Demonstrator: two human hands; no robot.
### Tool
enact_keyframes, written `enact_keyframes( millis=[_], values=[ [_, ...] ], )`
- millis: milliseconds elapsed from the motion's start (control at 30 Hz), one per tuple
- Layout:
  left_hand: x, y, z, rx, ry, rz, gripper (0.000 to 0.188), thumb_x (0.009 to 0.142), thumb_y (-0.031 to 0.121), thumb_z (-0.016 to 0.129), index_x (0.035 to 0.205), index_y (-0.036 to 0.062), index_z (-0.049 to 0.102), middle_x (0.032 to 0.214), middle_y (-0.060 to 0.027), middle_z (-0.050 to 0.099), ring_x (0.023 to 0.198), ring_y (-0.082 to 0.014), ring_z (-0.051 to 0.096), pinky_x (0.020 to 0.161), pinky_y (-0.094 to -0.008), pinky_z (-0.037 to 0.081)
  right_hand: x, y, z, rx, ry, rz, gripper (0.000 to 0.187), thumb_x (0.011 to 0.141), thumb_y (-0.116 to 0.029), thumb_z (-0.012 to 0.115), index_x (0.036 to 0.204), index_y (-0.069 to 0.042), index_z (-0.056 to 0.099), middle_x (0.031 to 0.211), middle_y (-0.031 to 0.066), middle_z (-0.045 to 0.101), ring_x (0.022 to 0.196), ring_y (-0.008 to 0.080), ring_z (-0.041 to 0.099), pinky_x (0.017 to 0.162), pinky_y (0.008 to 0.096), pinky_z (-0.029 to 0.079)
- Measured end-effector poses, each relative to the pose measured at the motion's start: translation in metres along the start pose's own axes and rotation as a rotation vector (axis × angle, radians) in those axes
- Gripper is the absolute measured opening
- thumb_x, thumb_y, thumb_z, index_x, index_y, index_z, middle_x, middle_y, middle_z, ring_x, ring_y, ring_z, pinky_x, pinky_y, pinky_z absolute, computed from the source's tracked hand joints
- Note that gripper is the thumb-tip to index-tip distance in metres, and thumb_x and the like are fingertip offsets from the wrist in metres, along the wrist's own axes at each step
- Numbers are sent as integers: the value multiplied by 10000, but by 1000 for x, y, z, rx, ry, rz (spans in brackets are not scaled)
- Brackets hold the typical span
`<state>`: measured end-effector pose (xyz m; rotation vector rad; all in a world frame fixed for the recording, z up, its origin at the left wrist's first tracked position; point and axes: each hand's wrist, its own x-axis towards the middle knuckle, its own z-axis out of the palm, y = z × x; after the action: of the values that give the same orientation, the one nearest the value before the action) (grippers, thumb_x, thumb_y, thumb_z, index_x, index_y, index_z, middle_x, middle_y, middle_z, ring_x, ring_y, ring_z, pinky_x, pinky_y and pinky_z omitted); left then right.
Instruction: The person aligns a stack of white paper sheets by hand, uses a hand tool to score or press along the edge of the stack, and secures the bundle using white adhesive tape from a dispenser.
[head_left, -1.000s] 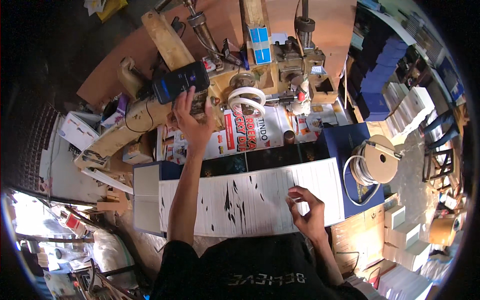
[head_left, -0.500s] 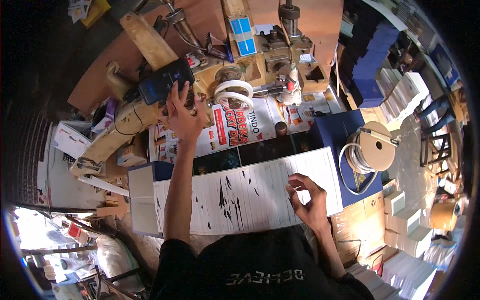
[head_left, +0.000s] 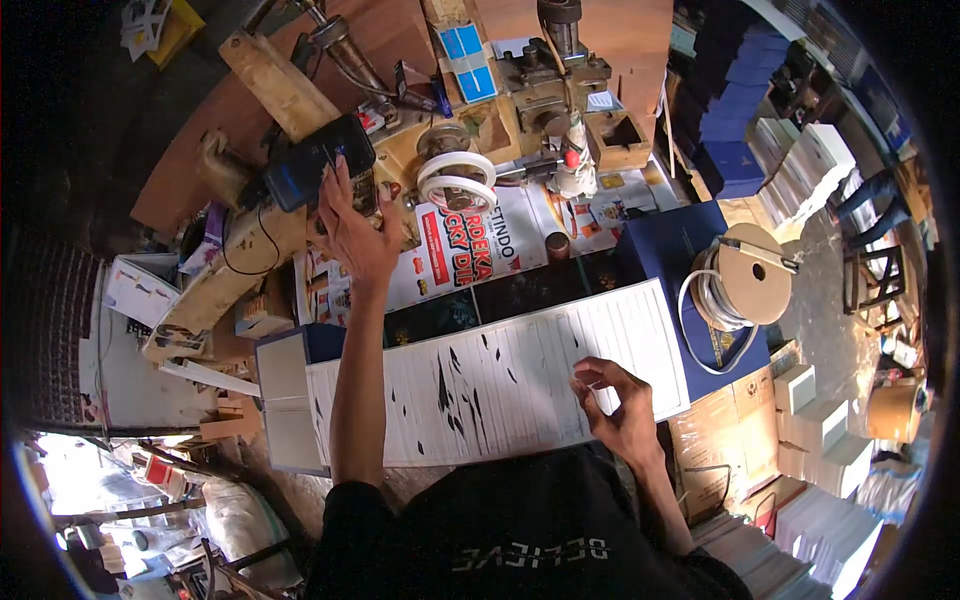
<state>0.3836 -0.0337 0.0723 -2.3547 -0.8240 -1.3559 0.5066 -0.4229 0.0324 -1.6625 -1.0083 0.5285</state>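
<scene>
Phone, a flat black rectangle

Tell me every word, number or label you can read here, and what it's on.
I won't copy wording out, only place it.
Printed sheet: large red and dark lettering, partly covered, readable.
Black shirt: pale lettering, readable.
Phone: screen text too small to read.
Dark blue panel: gold marking, too blurred.
Blue packet: too small.

From here: sheet-covered worktop right of the left hand, small brown cylinder standing on it. White black-flecked board beneath the right hand; navy cover beyond it, rightward, cord spool on top.
</scene>
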Motion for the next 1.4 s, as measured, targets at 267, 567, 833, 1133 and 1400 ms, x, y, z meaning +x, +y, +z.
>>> enact_keyframes(
  millis=[267,567,833,1133,1400],
  values=[
    [-8,-11,12,56,140,29,661,991,308,647,1527,4,407,1415,19,700,1280,-245,602,1023,-394,324,-8,26,16,36,1,-23,318,869,64,736,1176,-10,695,1047,192,764,918,284,775,821,356,610],
    [-3,-7,7,81,58,-4,627,966,282,634,1513,31,457,1406,33,707,1266,-236,607,1027,-402,315,-5,39,24,-6,90,71,194,910,4,715,1099,19,753,997,172,771,811,234,749,750,337,581],
    [-2,-5,4,114,14,51,644,988,291,603,1554,42,423,1458,10,672,1349,-236,549,1060,-441,288,-6,38,19,33,74,48,202,891,45,690,1087,25,738,1004,161,773,811,237,755,730,330,582],
    [-4,-11,10,61,97,57,633,986,300,595,1547,50,443,1500,-17,637,1328,-242,572,1042,-402,311,-7,36,17,54,45,85,228,885,81,665,1100,35,726,1010,153,768,884,238,765,806,335,593],
    [-8,-11,5,69,44,10,638,1000,312,582,1547,27,418,1503,-16,633,1320,-287,574,1074,-437,312,-7,33,21,67,35,143,227,890,74,673,1106,34,730,1010,147,763,896,219,757,829,322,583]
  ],
)
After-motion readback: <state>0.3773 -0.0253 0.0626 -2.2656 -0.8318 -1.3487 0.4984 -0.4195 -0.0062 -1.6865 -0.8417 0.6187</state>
